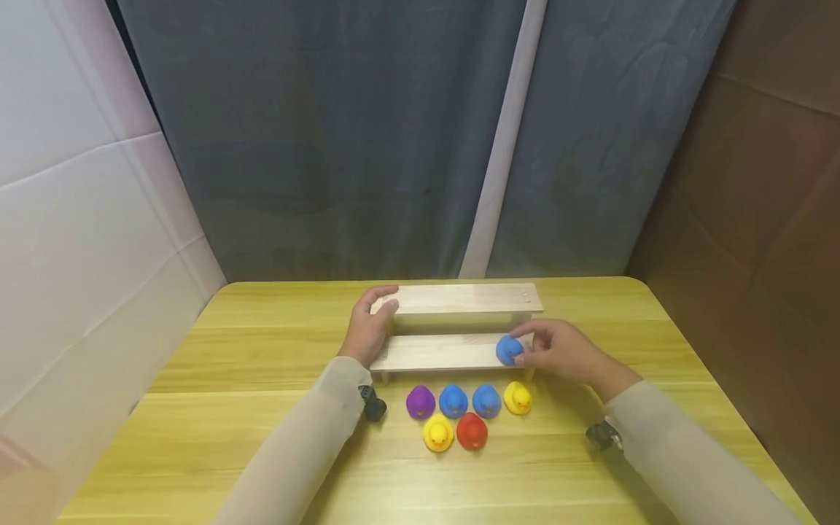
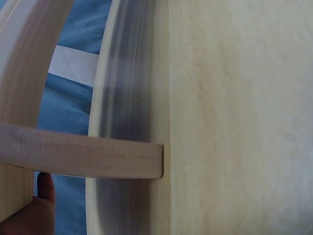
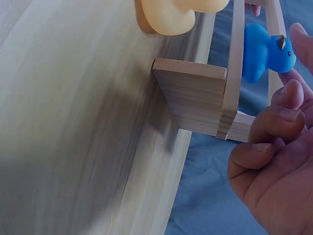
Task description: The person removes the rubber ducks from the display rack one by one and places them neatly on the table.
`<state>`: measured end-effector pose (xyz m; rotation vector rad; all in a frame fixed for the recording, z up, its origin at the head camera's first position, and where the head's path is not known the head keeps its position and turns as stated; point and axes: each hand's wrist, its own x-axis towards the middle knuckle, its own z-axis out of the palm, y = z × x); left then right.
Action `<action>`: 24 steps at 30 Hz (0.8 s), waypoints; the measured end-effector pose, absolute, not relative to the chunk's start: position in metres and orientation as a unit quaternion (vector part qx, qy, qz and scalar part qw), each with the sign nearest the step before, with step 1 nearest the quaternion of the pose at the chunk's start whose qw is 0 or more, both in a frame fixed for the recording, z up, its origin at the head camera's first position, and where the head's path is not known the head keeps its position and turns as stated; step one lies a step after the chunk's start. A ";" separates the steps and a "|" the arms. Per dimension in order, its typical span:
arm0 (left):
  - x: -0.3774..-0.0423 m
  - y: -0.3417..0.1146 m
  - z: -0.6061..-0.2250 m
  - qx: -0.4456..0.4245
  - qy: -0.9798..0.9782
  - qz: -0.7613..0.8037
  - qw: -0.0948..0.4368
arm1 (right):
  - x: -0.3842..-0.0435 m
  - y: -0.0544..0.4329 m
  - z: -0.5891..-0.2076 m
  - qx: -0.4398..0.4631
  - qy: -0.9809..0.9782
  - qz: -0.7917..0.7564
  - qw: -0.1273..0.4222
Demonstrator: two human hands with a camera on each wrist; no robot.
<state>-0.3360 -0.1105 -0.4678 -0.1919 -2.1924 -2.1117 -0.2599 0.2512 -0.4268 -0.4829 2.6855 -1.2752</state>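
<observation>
A pale two-tier wooden shelf [image 1: 446, 353] stands near the table's back edge. At the left end of its upper board, my left hand [image 1: 369, 328] grips the wood between thumb and fingers; part of that hand shows low in the left wrist view. A blue rubber duck [image 1: 508, 351] sits at the right end of the lower board. My right hand [image 1: 564, 351] pinches this duck with thumb and index finger, the other fingers curled. The right wrist view shows the duck [image 3: 266, 53] upright against the board, its head by my fingertips.
In front of the shelf stand a purple duck [image 1: 420, 402], two blue ducks [image 1: 453, 401], two yellow ducks [image 1: 518, 398] and a red duck [image 1: 472, 432]. The wooden table [image 1: 216, 437] meets a grey curtain [image 1: 315, 146] behind. Fabric walls flank both sides.
</observation>
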 end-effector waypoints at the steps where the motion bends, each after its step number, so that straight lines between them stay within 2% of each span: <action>1: -0.336 -0.110 -0.468 -0.062 -0.719 -0.691 0.046 | -0.260 0.251 -0.427 -0.160 0.890 -0.422 0.067; 12: -0.339 -0.110 -0.471 -0.063 -0.721 -0.688 0.052 | -0.259 0.249 -0.425 -0.154 0.892 -0.417 0.078; 24: -0.338 -0.108 -0.470 -0.065 -0.728 -0.680 0.055 | -0.260 0.249 -0.430 -0.140 0.900 -0.407 0.067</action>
